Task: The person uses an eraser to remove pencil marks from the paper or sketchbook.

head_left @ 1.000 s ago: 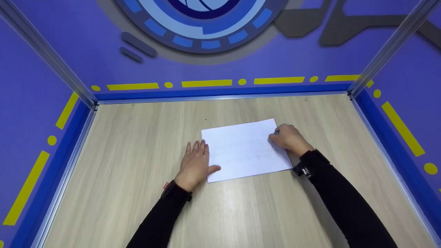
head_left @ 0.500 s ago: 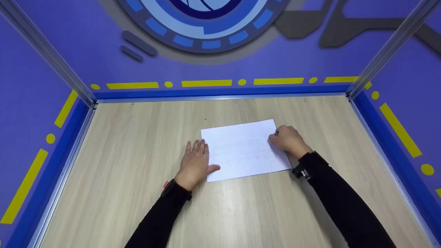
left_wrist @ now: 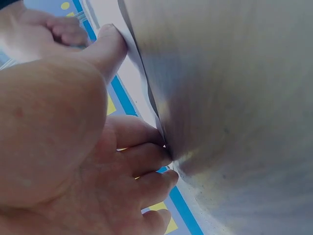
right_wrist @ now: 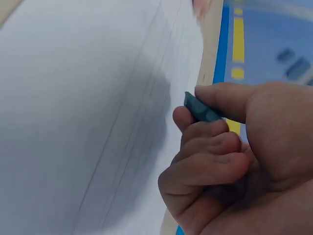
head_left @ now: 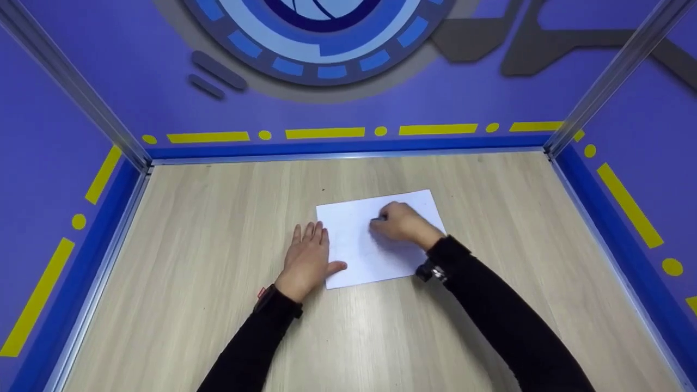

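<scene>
A white sheet of paper (head_left: 351, 245) lies flat on the wooden tabletop, with faint thin lines on it in the right wrist view. My left hand (head_left: 306, 264) rests palm down at the sheet's left edge. Its thumb lies on the paper near the lower left corner, and the fingers stretch along the edge. Over the middle of the sheet, my right hand (head_left: 405, 224) pinches a small dark teal block (right_wrist: 201, 108) between thumb and forefinger, its other fingers curled in. One pointed corner of the block sticks out; the rest is hidden, so its kind is unclear.
Light wooden tabletop (head_left: 207, 245) surrounds the sheet. Blue-purple panels with yellow dashes, such as the back wall (head_left: 326, 117), close it in at the back and both sides. Metal strips run along the table's edges.
My right hand, with the teal block in it, has moved left from the sheet's right edge to its middle. The left hand and the paper have stayed in place.
</scene>
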Demonstrator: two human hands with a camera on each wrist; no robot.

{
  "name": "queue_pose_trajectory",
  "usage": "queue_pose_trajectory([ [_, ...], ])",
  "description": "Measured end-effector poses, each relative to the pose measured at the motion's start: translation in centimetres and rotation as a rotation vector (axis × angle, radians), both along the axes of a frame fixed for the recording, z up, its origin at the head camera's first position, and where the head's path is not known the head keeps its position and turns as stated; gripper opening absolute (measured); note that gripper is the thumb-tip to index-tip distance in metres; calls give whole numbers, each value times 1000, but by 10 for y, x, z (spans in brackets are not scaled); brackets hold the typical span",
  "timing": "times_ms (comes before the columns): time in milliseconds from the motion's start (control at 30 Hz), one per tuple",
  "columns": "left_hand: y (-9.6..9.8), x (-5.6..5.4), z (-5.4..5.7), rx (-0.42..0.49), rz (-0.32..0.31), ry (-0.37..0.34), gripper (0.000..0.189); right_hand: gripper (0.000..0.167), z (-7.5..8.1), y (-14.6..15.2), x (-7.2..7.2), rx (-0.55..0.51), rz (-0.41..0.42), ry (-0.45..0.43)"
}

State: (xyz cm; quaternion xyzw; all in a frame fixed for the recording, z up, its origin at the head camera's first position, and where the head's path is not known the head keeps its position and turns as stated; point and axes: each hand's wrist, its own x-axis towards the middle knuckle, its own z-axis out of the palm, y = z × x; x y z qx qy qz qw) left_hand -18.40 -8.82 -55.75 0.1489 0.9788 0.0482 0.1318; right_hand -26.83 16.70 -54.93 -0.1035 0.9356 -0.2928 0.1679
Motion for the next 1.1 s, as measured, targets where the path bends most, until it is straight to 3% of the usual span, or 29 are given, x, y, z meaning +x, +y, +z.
queue_pose_trajectory([
  [200,-2,1,0,-4,-6,25,105,34,-1,-64,0,58,34,38],
  [233,-2,1,0,-5,-7,28,105,32,11,-76,6,88,23,28],
  [467,-2,3,0,-15,-8,39,105,30,-1,-108,5,126,48,15],
  [533,-1,3,1,-15,-8,40,105,32,-17,-105,-2,117,56,31],
  [600,0,3,1,-9,-10,43,105,37,-22,-98,-6,119,49,34],
  [700,2,2,0,-5,-14,47,104,44,-21,-83,-8,131,28,32],
  [800,3,2,0,-13,-11,39,105,46,-2,-63,-1,120,-26,-27],
  [833,3,2,0,-17,-10,36,105,46,-3,-54,-1,114,-40,-26],
  [1000,1,2,2,-23,-2,25,106,28,-4,-4,-3,95,-75,16],
  [1100,0,4,2,-16,4,17,106,26,-3,25,-4,91,-82,21],
])
